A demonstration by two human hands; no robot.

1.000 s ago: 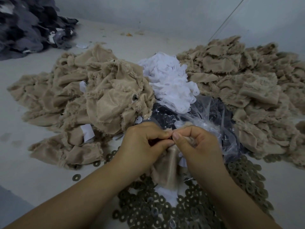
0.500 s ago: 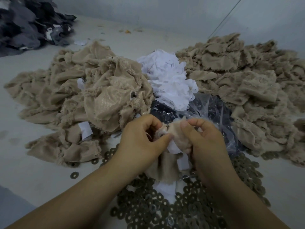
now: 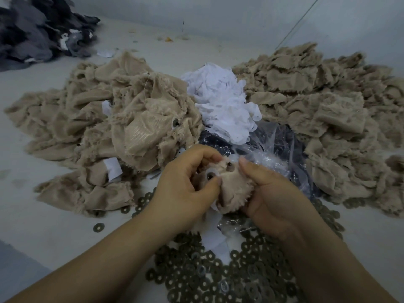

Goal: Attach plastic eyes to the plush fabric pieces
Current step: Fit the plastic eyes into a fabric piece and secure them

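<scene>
As both hands (image 3: 223, 184) pinch — plush pc (image 3: 235, 193).

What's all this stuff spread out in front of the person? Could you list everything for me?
plush piece: one, beige, held between both hands, two dark eyes showing
beige fabric piles: two, left and right
white scraps: one heap, centre back
plastic bag: one, clear, dark contents, behind the hands
washers: many, dull grey-brown rings, near edge
dark fabric pile: one, grey-black, far left corner
left hand: grips the piece
right hand: grips the piece
</scene>
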